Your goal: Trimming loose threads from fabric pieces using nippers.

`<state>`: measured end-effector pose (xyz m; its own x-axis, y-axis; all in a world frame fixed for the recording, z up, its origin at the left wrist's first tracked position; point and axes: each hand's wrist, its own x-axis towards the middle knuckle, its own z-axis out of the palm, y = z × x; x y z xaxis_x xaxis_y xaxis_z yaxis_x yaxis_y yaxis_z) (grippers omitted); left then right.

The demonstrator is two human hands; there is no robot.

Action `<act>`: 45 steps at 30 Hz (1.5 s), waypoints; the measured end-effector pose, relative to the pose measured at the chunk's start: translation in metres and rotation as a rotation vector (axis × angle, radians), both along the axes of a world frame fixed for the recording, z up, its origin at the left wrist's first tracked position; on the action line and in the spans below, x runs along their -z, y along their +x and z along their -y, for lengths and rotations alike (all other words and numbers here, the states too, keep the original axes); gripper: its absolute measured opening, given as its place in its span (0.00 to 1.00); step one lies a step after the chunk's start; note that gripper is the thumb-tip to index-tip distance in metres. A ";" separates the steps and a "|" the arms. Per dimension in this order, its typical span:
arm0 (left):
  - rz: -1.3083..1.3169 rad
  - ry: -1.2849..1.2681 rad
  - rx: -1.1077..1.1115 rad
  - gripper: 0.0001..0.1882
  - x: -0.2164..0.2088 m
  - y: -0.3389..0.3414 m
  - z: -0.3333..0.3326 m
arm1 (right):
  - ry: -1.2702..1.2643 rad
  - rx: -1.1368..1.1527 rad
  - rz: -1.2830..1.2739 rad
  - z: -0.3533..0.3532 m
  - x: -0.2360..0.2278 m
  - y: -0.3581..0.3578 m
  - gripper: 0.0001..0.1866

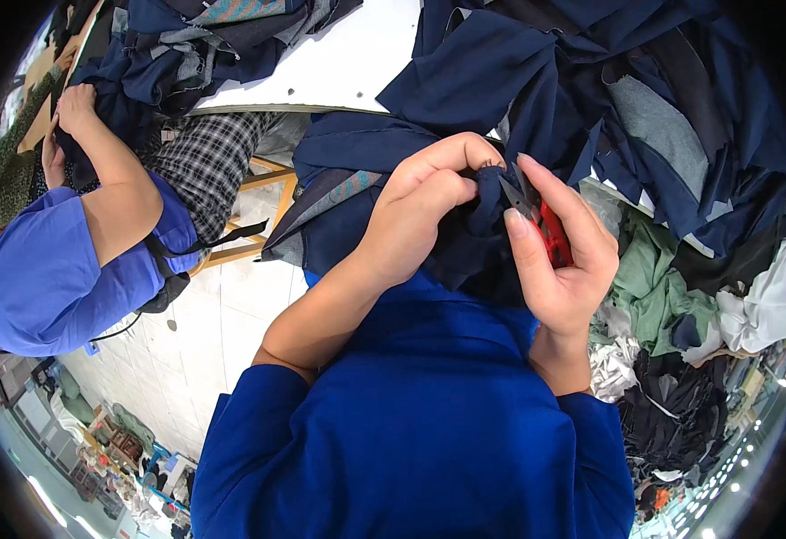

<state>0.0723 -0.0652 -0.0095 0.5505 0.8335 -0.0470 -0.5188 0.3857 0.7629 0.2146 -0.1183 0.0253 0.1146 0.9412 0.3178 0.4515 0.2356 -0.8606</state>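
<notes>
My left hand (423, 202) pinches the edge of a dark navy garment piece (460, 247), whose cloth hangs over my lap. Short loose threads stick up beside my left fingertips. In my right hand (568, 256) are small thread snips (547, 225) with red handles and dark blades. Their blades point up and to the left, right beside the pinched edge. Whether the tips touch the cloth I cannot tell. More navy fabric with a grey and striped lining (335, 202) drapes off the table left of my hands.
A white table (344, 67) bears heaps of navy garments (492, 67). At the left a co-worker in a blue-violet top (70, 260) handles dark cloth, near a wooden stool (263, 193). Green, white and black scraps (658, 287) pile up at the right.
</notes>
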 end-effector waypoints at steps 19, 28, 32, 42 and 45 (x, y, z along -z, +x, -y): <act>-0.081 0.033 -0.047 0.09 0.007 0.000 0.008 | -0.567 -0.050 -1.085 -0.011 0.022 -0.001 0.19; 0.078 -0.149 -0.070 0.08 0.011 0.001 0.004 | -0.171 0.037 -0.337 0.007 0.025 -0.005 0.19; 0.102 -0.174 -0.092 0.09 0.011 0.004 0.004 | -0.020 0.035 -0.141 0.002 0.018 -0.011 0.19; 0.064 -0.166 -0.102 0.10 0.006 0.006 0.007 | 0.047 0.071 -0.006 -0.001 0.012 -0.011 0.19; 0.072 -0.135 -0.083 0.10 0.009 0.007 0.009 | 0.074 0.085 -0.050 -0.003 0.021 -0.012 0.18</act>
